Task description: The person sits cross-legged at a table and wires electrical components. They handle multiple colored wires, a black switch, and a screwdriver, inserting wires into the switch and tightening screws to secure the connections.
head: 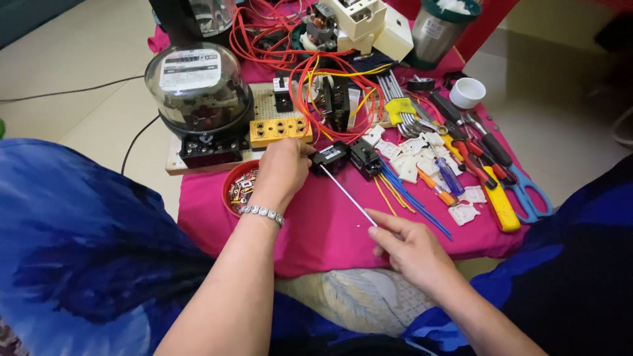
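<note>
On the pink cloth (316, 224), your left hand (282, 170) pinches the black breaker (330, 159) while your right hand (409, 247) grips the thin white rod (349, 196); a slanted push could skid it off.

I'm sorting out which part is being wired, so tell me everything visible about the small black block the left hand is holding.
The small black block is a boxy, plastic-looking part with a pale label on top. It lies on the pink cloth, just below the yellow socket strip. The left hand grips its left end. A thin white wire runs from its lower edge to the right hand, whose fingertips pinch the far end. A second black block sits close beside it.
</note>
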